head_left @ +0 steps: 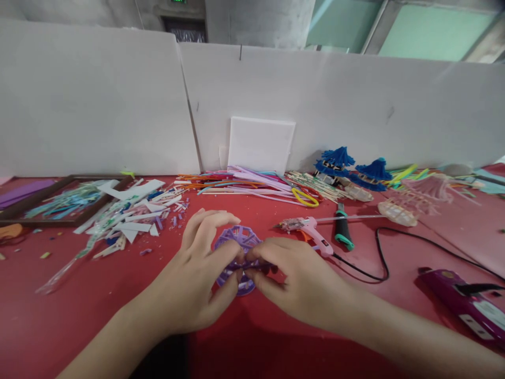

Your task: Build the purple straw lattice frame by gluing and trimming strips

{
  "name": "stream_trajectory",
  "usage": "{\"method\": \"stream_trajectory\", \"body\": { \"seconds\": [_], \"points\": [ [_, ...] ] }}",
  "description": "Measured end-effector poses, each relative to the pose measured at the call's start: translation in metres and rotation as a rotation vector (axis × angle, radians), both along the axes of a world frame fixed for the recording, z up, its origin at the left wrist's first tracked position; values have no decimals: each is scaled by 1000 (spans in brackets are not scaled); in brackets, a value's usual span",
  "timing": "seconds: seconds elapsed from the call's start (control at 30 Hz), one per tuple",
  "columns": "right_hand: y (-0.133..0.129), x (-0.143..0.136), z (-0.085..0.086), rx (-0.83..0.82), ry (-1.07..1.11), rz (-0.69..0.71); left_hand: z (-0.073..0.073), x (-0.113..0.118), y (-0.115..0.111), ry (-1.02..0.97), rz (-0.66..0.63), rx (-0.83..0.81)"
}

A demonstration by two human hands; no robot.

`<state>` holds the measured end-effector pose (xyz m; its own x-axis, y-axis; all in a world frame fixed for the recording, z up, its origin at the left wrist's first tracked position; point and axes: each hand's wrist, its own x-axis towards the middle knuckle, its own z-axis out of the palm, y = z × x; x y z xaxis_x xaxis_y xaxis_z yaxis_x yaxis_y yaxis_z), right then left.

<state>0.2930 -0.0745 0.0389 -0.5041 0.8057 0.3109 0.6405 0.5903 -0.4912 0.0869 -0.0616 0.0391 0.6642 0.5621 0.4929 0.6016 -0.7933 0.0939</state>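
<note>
Head view, centre of the frame: left hand [197, 279] and right hand [300, 279] both pinch a round purple openwork wheel of thin strips [239, 247], held just above the red tabletop [98, 316]. Right of centre lies a pink glue gun [311, 231]; scattered white and coloured strip offcuts [130, 216] lie at left.

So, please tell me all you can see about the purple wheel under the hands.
The purple wheel is a round openwork piece with spokes, seemingly built of thin strips. It lies flat on the red table. The left hand and right hand pinch its middle and hide much of it.
</note>
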Motion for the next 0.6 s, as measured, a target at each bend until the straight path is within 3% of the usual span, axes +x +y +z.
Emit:
{"method": "stream_trajectory", "body": {
  "seconds": [0.13,0.23,0.43,0.6],
  "points": [
    [1,0,1,8,0,3,4,-2,-1,-28,-21,16],
    [0,0,1,2,-2,-6,9,-7,2,-172,2,70],
    [0,1,1,5,13,-7,11,-21,13,-475,279,-28],
    [0,2,-2,38,47,-2,3,-27,18,-482,330,-81]
  ]
}}
